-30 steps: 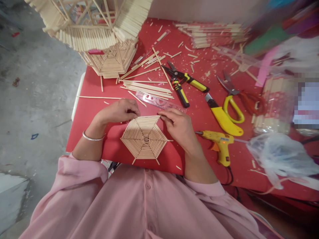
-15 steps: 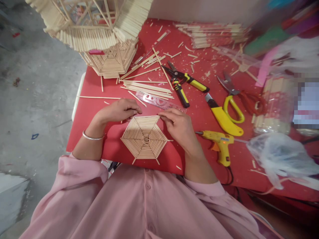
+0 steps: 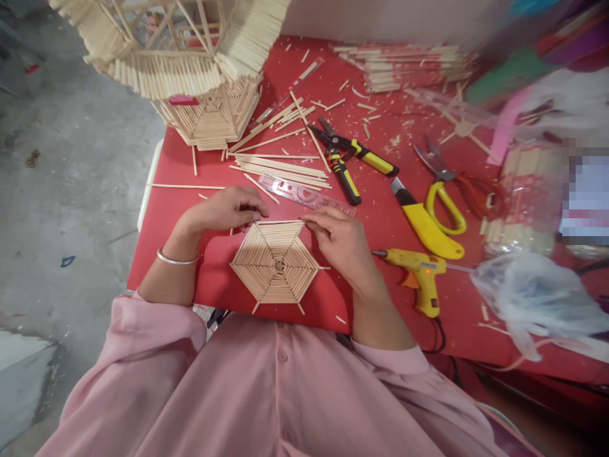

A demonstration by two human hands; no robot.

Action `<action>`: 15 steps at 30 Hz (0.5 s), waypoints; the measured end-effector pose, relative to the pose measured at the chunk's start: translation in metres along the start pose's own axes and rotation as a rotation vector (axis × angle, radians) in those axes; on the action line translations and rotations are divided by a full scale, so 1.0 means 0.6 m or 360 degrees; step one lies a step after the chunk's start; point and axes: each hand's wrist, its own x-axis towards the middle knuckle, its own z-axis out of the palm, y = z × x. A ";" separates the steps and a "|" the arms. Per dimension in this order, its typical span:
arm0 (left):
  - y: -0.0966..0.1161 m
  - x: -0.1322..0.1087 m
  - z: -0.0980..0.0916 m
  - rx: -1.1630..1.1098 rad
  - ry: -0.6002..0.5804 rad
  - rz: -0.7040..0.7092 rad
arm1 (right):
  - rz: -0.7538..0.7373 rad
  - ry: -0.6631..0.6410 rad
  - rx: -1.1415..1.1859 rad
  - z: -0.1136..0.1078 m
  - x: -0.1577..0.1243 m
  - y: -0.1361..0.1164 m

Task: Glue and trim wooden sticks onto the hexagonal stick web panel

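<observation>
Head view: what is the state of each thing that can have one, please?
stick hexagon: flat on the red table, not lifted.
left hand: curled, fingertips at the hexagon's upper left corner; grip hidden.
right hand: fingertips pinching the hexagon's upper right corner.
glue gun: lying on its side, orange light on.
cutters: lying flat, handles spread.

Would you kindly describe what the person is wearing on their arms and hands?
The left hand and right hand are bare, no gloves. Pink sleeves are pushed up near the elbows. A thin silver bangle circles the left wrist.
</observation>
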 end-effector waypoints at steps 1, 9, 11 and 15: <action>0.000 0.000 0.000 0.0006 -0.0013 0.0003 | -0.0004 0.0002 0.0002 0.000 0.000 0.000; 0.011 -0.007 -0.001 0.0331 0.0091 0.0069 | -0.0018 0.0021 -0.0001 0.000 0.000 -0.001; 0.015 -0.010 -0.002 0.0424 0.0079 0.0080 | -0.0012 0.0011 -0.0002 -0.001 0.001 -0.003; 0.022 -0.012 -0.006 0.0535 0.0025 0.0076 | 0.0005 -0.0006 0.0010 -0.003 0.001 -0.006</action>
